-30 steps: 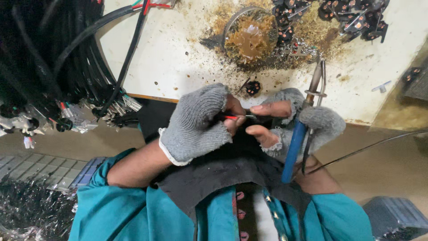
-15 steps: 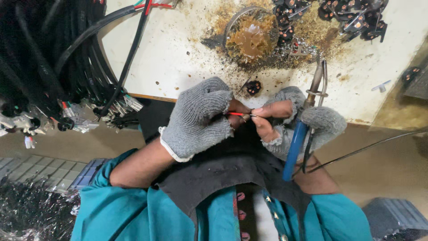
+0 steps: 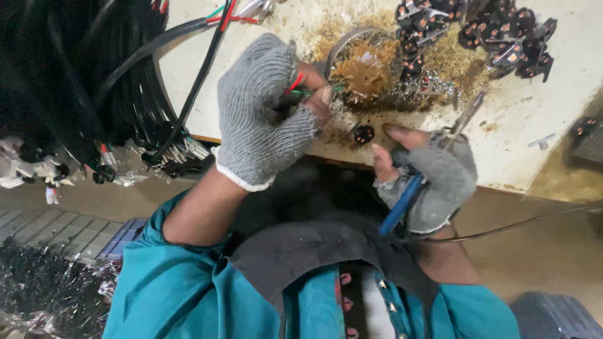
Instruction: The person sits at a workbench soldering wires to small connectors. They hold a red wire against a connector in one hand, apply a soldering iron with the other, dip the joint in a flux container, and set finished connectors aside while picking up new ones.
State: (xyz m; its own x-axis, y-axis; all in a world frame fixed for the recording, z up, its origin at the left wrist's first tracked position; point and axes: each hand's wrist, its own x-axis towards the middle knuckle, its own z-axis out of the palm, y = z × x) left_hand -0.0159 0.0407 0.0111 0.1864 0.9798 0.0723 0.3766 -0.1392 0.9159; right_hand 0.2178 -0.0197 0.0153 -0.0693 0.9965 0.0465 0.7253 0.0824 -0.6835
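You wear grey knitted gloves on both hands: the left hand (image 3: pixel 260 113), upper middle of the frame, and the right hand (image 3: pixel 427 182), at centre right. Each glove is fingerless, leaving your fingertips bare, and the left one has a white cuff edge. Your sleeves are teal, pushed up the forearms. A dark apron covers your front at lower centre.

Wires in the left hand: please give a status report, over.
Left hand gripping red and green wires over round tin. Right hand apart, holding blue-handled pliers. Small black plug part lies between them.
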